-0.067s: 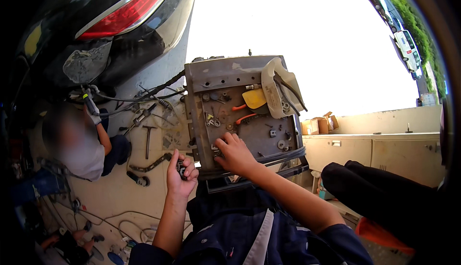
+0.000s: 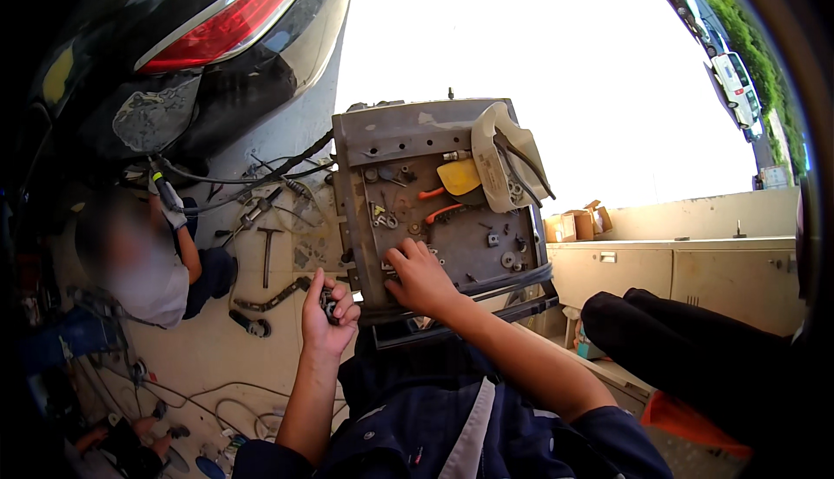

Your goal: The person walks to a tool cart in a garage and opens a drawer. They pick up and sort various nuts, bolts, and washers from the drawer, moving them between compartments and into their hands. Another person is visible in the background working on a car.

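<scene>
Just left of a grey metal tray (image 2: 417,114), my left hand (image 2: 328,316) is curled, palm up, around small dark metal parts (image 2: 329,303); their exact kind does not show. My right hand (image 2: 421,281) reaches into the tray's near left corner with bent fingers, and its fingertips are down among small hardware, partly hidden. Loose bolts and nuts (image 2: 380,216) and washers (image 2: 509,259) lie about the tray floor. Beyond my right hand are an orange-handled tool (image 2: 443,211), a yellow piece (image 2: 459,177) and a cut-open white plastic container (image 2: 504,162) with a dark strap.
At left, a person (image 2: 143,253) crouches with a power tool (image 2: 162,187) against a dark car (image 2: 208,88). A hammer (image 2: 268,257), a grinder (image 2: 252,323) and hoses lie on the floor. Cabinets (image 2: 669,272) line the right; black cables (image 2: 512,281) cross the tray's near edge.
My right hand has shifted very slightly left within the tray. The left hand stays closed in nearly the same place.
</scene>
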Demonstrator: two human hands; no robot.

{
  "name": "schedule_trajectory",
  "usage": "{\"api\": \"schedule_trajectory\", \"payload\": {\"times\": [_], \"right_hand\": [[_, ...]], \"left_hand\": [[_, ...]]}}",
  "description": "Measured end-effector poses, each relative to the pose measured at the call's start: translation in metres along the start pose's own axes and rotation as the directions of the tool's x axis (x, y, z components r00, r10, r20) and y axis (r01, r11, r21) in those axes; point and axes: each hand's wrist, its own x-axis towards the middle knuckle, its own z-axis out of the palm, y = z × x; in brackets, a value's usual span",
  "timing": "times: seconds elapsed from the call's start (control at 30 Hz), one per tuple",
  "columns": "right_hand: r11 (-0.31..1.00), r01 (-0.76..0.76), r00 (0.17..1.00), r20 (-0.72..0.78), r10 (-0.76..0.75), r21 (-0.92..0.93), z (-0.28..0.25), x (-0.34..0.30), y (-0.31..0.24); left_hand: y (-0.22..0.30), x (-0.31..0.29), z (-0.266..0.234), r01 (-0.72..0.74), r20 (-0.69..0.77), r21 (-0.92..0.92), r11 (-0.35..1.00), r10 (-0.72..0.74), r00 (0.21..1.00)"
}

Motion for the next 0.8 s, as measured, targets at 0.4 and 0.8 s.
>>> {"api": "schedule_trajectory", "payload": {"times": [0.4, 0.8], "right_hand": [[0.918, -0.393, 0.9, 0.223, 0.373, 0.049, -0.026, -0.009, 0.032], [0.946, -0.317, 0.885, 0.382, 0.267, 0.073, -0.032, -0.003, 0.031]], "left_hand": [[0.002, -0.002, 0.0, 0.038, -0.039, 0.068, 0.997, -0.036, 0.999], [0.004, -0.004, 0.001, 0.037, -0.063, 0.098, 0.995, -0.031, 0.998]]}}
